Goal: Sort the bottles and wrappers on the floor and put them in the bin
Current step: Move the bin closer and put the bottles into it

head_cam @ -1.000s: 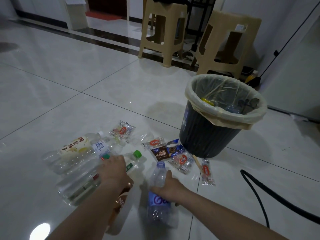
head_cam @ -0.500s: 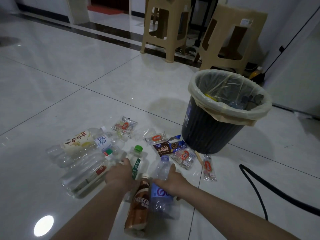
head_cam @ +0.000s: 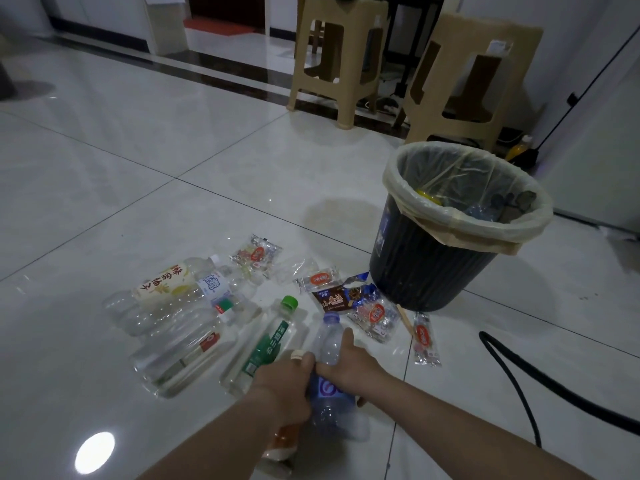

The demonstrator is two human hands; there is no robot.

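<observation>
A: Head view: what do the hands have?

B: The right hand [head_cam: 349,370] wraps the blue-labelled bottle [head_cam: 328,344] at its middle, thumb lying up along the shoulder, fingers [head_cam: 361,400] curled underneath. The left hand [head_cam: 278,381] is curled round the neck of a brown bottle [head_cam: 285,441], a pale cap showing at the knuckles. Both bottles sit low over the floor [head_cam: 173,133], side by side; whether they rest on it I cannot tell.

A: How will they handle?

B: Light, I judge. The blue one looks empty and thin-walled, so a hard squeeze would buckle it; the middle is the sound hold. The brown one seems stiffer, and its neck gives a sure grip.

A: And the rest?

B: The green-capped bottle [head_cam: 268,344] lies just left of the hands, and the wrappers [head_cam: 375,315] lie at the foot of the bin [head_cam: 429,268].
</observation>
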